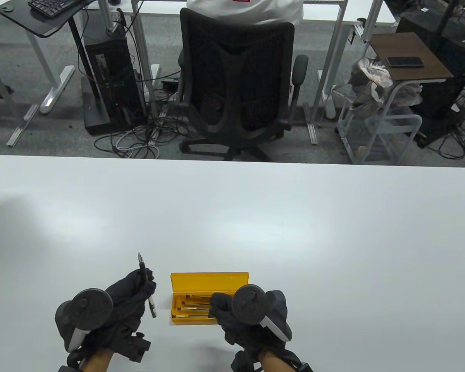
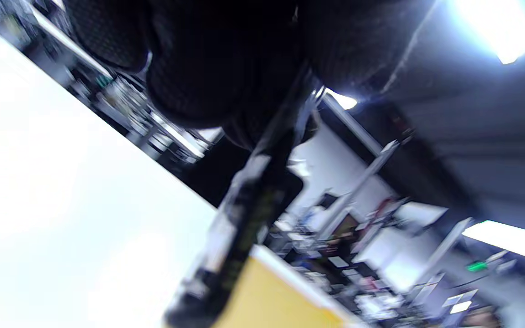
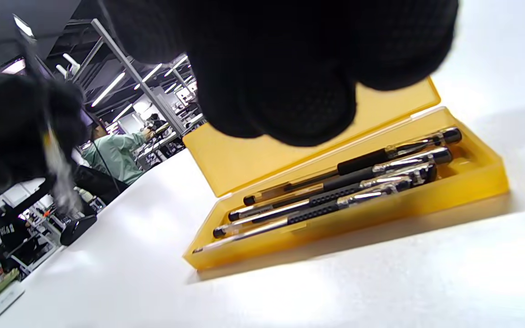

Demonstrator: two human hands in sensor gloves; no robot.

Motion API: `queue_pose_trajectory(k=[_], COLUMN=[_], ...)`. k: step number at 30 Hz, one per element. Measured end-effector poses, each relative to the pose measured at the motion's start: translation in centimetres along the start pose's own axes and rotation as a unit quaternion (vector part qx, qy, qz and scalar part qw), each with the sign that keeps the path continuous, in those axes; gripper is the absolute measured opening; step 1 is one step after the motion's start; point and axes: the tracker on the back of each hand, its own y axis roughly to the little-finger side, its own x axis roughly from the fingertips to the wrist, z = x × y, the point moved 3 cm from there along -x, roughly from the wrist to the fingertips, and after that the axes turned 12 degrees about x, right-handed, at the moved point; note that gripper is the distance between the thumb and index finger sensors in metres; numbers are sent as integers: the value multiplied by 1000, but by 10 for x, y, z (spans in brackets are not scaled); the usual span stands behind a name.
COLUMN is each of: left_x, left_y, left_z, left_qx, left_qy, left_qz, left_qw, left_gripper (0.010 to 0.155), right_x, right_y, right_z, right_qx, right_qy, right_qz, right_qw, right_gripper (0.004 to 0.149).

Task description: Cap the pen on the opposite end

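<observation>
My left hand (image 1: 137, 286) grips a black and clear pen (image 1: 152, 306) around its middle. The bare pointed tip points away from me, and the back end sticks out toward me, just left of the case. In the left wrist view the pen (image 2: 244, 205) is blurred and hangs below my fingers. My right hand (image 1: 221, 307) hovers over the right end of the open yellow pen case (image 1: 209, 279), with its fingers (image 3: 299, 105) bunched together. Whether they pinch a cap is hidden. Several capped black pens (image 3: 358, 175) lie in the case (image 3: 476, 182).
The case lid (image 3: 226, 159) stands open on the far side. The white table (image 1: 294, 232) stretches wide beyond and to both sides of the hands. A black office chair (image 1: 238, 81) stands past the far edge.
</observation>
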Motion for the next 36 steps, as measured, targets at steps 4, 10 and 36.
queue_pose_trajectory(k=[4, 10, 36], left_x=[-10, -17, -17], left_y=[24, 49, 69], left_z=[4, 32, 61], left_qx=[-154, -285, -369], left_qy=[22, 79, 120], left_qz=[-64, -149, -180], left_qw=[986, 943, 904], left_gripper=[55, 56, 61], right_x=[0, -1, -1], right_y=[-3, -6, -2], right_z=[-4, -10, -7], right_qx=[6, 24, 22], right_qy=[-10, -26, -25], right_qz=[5, 15, 6], right_qw=[1000, 999, 999], right_gripper=[51, 52, 52])
